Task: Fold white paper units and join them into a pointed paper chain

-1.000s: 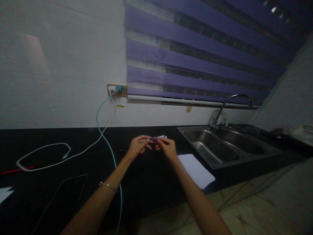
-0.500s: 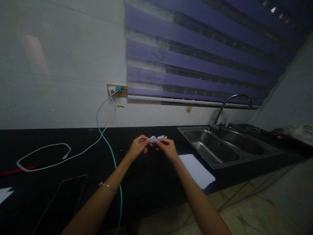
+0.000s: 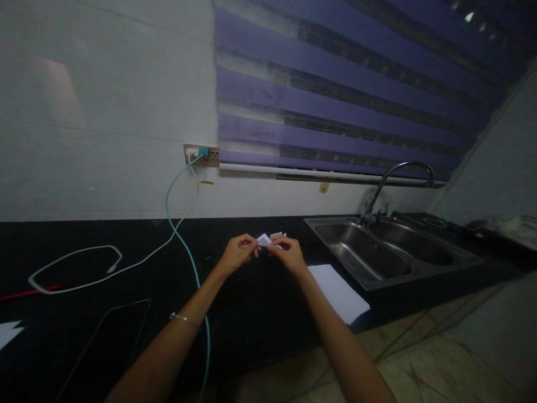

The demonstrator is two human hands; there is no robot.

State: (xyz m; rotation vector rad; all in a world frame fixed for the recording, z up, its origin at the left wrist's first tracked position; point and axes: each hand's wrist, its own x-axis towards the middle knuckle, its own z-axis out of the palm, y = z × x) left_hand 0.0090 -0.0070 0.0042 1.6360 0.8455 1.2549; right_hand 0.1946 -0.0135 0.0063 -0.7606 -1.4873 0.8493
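Between my two hands is a small folded piece of white paper, with a pointed top. My left hand pinches its left side, fingers closed. On the right side, my right hand pinches it between thumb and fingers. Just behind the right fingertips, other small white paper pieces show, partly hidden by that hand. A stack of white paper sheets lies on the counter beside my right forearm.
The black counter carries a double sink with a faucet on the right. A teal cable passes under my left forearm. A white cable, a red stick-like thing and white paper lie left.
My left fingers have shifted slightly right and the folded paper is turned a little, so its pointed face shows more. My right hand has hardly moved.
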